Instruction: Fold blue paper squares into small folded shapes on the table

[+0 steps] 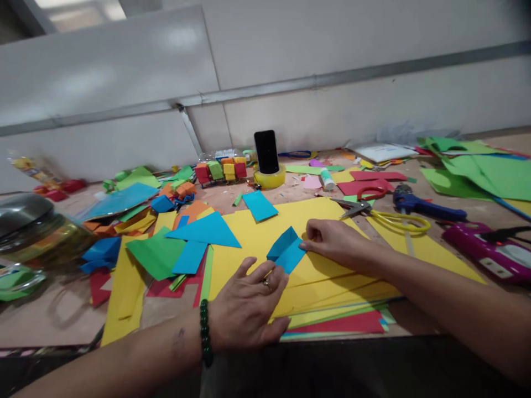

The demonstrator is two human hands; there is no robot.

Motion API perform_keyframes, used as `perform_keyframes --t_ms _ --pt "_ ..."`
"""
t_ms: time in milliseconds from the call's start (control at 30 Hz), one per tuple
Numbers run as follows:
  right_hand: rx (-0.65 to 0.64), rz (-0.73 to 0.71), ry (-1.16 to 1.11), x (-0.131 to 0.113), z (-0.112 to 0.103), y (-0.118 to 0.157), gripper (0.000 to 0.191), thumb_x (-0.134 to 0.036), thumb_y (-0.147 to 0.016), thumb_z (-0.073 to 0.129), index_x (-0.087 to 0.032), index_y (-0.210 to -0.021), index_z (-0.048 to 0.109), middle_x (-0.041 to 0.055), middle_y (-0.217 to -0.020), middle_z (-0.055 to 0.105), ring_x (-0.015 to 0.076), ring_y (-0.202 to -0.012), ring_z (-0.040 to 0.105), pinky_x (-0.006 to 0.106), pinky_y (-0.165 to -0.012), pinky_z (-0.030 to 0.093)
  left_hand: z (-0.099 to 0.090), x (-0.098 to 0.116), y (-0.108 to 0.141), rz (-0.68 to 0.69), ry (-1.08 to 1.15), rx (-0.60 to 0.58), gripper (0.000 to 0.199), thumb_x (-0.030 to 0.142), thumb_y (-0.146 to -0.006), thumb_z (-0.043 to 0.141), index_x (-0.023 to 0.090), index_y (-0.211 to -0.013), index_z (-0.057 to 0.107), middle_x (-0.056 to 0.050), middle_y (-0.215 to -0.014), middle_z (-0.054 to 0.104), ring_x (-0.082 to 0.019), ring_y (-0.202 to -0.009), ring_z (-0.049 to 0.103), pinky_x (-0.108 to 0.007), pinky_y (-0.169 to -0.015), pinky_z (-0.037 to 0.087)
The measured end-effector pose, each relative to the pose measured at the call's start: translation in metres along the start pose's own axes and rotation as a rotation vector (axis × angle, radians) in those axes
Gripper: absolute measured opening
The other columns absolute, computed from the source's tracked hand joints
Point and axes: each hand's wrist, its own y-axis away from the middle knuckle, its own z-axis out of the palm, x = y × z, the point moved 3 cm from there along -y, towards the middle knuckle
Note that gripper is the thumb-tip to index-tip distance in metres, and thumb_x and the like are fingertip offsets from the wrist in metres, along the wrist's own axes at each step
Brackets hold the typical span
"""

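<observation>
A small blue piece of paper [290, 255], creased with one flap standing up, lies on a stack of yellow paper sheets [323, 213]. My right hand [332, 243] pinches its right edge between thumb and fingertips. Flat against the near side of the piece rests my left hand [253, 301], its fingers stretched out, with a ring and a green bead bracelet. The left fingertips cover the piece's lower edge. Other blue cut pieces lie close by: a rectangle [260, 205] behind, and a pointed piece [209, 229] to the left, overlapping green paper [157, 254].
To the right are yellow-handled scissors [398, 221], a blue-handled tool [431, 206] and a magenta power strip [489, 249]. A phone [266, 152] leans upright at a yellow tape roll [269, 177]. Folded paper blocks [222, 170] stand behind; a lidded jar [37, 232] is at left.
</observation>
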Motion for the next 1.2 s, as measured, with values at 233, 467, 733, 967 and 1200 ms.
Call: perform_keyframes --t_ms 233,467,733,967,1200 --pt "-0.005 -0.016 -0.013 0.001 0.001 0.0 0.027 -0.046 -0.08 0.062 -0.02 -0.074 0.059 0.004 -0.073 0.067 0.0167 -0.064 0.055 0.026 -0.054 0.03 -0.003 0.001 -0.002 0.055 0.029 -0.071 0.047 0.038 -0.093 0.042 0.012 -0.131 0.051 -0.011 -0.128 0.061 -0.026 -0.113 0.052 -0.043 -0.093 0.035" --pt "-0.011 0.001 0.009 0.002 0.003 -0.003 0.023 -0.043 -0.08 0.063 -0.021 -0.074 0.059 0.0035 -0.074 0.067 0.0164 -0.064 0.055 0.026 -0.053 0.028 -0.007 0.005 0.007 -0.031 0.146 -0.105 0.047 0.039 -0.09 0.049 0.009 -0.125 0.056 -0.014 -0.124 0.063 -0.029 -0.11 0.056 -0.044 -0.092 0.043" --pt "-0.05 -0.001 0.038 0.001 0.004 -0.003 0.024 -0.043 -0.082 0.06 -0.021 -0.074 0.06 0.0039 -0.072 0.067 0.0163 -0.062 0.054 0.027 -0.053 0.027 -0.023 0.004 -0.003 -0.042 0.136 -0.002 0.042 0.033 -0.091 0.048 0.008 -0.124 0.056 -0.016 -0.119 0.063 -0.03 -0.106 0.056 -0.046 -0.088 0.048" --pt "-0.047 0.015 0.038 -0.001 0.003 -0.001 0.023 -0.042 -0.082 0.061 -0.021 -0.074 0.061 0.0031 -0.072 0.067 0.0158 -0.062 0.054 0.027 -0.053 0.027 -0.008 0.0 -0.008 -0.076 0.315 -0.107 0.018 0.023 -0.089 0.044 0.014 -0.092 0.059 -0.013 -0.101 0.067 -0.024 -0.098 0.06 -0.04 -0.09 0.05" --pt "-0.065 0.004 0.052 -0.003 0.001 -0.001 0.022 -0.041 -0.083 0.06 -0.02 -0.075 0.061 0.0035 -0.073 0.067 0.0159 -0.063 0.055 0.026 -0.052 0.027 -0.01 -0.003 -0.005 -0.076 0.182 -0.048 0.045 0.034 -0.088 0.049 0.008 -0.124 0.053 -0.017 -0.12 0.062 -0.031 -0.109 0.055 -0.05 -0.094 0.046"
